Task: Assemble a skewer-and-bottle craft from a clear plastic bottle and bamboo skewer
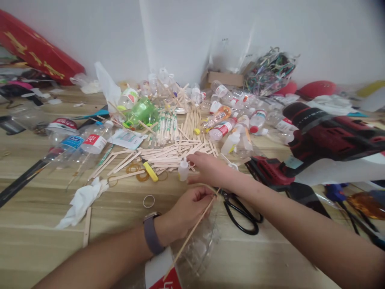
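Note:
My left hand (188, 210), with a watch on its wrist, is closed, thumb and fingers pinching a thin wooden stick (192, 233) that slants down toward me. A second thin strip bends away from the same pinch. Under this hand lies a clear plastic bottle (200, 249) with a red and white label, partly hidden by the hand. Stretched forward, my right hand (209, 170) has its thumb and fingers apart, beside a small white squeeze bottle (183, 170); whether they touch it I cannot tell. Black-handled scissors (243, 212) lie below my right forearm.
Flat wooden sticks (168, 156) are heaped ahead, near a yellow-handled tool (149, 170) and rubber bands (135, 170). Several plastic bottles (222, 128) crowd the back. A red and black power drill (325, 140) stands at right. Crumpled tissue (82, 202) lies left.

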Demonstrator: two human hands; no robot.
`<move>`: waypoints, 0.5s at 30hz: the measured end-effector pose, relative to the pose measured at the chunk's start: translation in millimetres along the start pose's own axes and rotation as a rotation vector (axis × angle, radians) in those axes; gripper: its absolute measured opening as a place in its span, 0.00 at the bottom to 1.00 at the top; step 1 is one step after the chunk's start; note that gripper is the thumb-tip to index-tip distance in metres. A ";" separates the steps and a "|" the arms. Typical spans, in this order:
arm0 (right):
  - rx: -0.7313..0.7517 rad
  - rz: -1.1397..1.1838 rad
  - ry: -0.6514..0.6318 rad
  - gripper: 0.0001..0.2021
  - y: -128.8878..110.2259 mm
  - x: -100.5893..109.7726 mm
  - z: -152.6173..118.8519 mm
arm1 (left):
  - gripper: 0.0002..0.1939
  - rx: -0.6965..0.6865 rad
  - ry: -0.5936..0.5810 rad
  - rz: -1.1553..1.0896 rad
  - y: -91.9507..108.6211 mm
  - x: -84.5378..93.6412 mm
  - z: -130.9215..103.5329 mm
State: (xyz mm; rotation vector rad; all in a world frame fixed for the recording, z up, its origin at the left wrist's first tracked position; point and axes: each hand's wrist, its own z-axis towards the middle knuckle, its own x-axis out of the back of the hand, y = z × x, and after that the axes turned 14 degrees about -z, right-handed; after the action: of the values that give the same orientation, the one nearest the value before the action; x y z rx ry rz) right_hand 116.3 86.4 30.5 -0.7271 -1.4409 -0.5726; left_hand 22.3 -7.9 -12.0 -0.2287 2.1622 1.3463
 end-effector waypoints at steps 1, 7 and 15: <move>0.000 0.002 -0.003 0.14 -1.3 -3.8 5.4 | 0.08 0.008 0.004 0.012 0.2 -0.2 -0.2; -0.037 0.114 0.134 0.09 -6.7 8.0 -4.8 | 0.09 0.050 0.037 0.065 4.3 -0.9 -3.3; -0.336 0.979 0.548 0.12 9.4 5.2 -117.1 | 0.06 0.026 0.009 0.071 0.7 7.4 0.8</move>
State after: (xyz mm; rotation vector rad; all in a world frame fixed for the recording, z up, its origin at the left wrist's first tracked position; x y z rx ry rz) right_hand 202.2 6.3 36.4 -1.2973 -0.3716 -0.1980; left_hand 16.2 -5.8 -15.8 -0.1500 2.2129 1.3577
